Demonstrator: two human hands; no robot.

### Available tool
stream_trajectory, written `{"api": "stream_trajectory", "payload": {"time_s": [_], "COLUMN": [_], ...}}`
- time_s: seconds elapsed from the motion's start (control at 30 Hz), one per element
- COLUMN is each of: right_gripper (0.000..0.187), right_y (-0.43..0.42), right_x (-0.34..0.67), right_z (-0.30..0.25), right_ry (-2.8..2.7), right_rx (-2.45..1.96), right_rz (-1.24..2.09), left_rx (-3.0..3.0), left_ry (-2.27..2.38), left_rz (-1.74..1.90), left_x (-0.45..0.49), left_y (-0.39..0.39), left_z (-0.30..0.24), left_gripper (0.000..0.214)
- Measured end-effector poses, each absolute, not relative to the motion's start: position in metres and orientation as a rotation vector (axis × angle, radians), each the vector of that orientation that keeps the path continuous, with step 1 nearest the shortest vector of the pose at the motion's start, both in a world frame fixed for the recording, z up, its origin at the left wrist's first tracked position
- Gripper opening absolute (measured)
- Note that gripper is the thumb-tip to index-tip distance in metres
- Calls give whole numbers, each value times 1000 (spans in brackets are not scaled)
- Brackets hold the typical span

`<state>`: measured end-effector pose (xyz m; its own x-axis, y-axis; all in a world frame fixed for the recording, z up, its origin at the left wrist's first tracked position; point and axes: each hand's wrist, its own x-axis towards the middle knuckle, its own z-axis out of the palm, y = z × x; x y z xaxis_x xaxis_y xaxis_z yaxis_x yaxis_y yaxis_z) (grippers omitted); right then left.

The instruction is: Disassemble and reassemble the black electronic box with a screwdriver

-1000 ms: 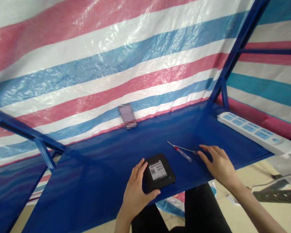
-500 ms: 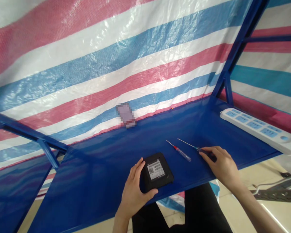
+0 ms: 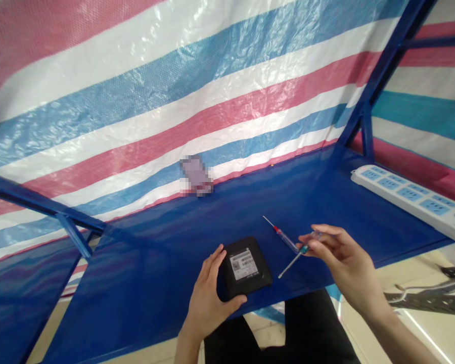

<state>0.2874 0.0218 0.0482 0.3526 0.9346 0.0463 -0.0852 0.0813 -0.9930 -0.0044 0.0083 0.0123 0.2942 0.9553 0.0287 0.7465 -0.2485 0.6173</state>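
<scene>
A small black square device (image 3: 247, 267) with a white label lies near the front edge of the blue table (image 3: 167, 263). My left hand (image 3: 208, 298) grips its left and front sides, fingers wrapped round it. My right hand (image 3: 341, 263) is closed on a thin screwdriver with a blue-green collar (image 3: 298, 255), lifted off the table, its metal tip pointing down-left toward the device. A second screwdriver with a red collar and clear handle (image 3: 282, 235) lies on the table just behind it.
A white power strip with blue sockets (image 3: 409, 199) lies along the table's right end. A striped red, white and blue tarp (image 3: 174, 101) forms the back wall. Blue frame bars (image 3: 379, 76) rise at the right and cross at the left. My dark trousers show below the table edge.
My right hand has picked the blue-collared screwdriver up from the table and turned its tip toward the black device. My left hand stays on the device.
</scene>
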Motion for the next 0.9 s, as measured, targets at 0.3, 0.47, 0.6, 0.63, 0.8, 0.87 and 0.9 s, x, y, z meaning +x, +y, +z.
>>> {"api": "stream_trajectory", "payload": {"time_s": [0.3,0.47,0.6,0.63,0.8,0.87,0.9], "right_gripper": [39,37,36,37,36,35,35], "right_y": [24,22,22,22,20,18,17], "right_x": [270,270,272,271,269,268,269], "right_z": [42,46,51,52,52,51,51], "right_ry": [-1019,-1071,-1064,-1070,-1112,-1137,-1157], "right_rx": [-1229,-1253,-1264,-1261,-1264,-1284,-1291], "right_rz": [905,885,846,851,875,849,833], "left_rx": [2081,2087,2090,2087,2068,2067,2067], "left_ry": [1519,1521,1518,1521,1518,1520,1520], "left_rz": [561,565,570,568,531,533,537], "left_x": [-5,-5,-5,-5,-5,-5,-5], "left_y": [9,8,8,8,9,9,9], "left_z": [10,11,11,11,9,9,9], "left_gripper": [86,87,86,86,88,87,86]}}
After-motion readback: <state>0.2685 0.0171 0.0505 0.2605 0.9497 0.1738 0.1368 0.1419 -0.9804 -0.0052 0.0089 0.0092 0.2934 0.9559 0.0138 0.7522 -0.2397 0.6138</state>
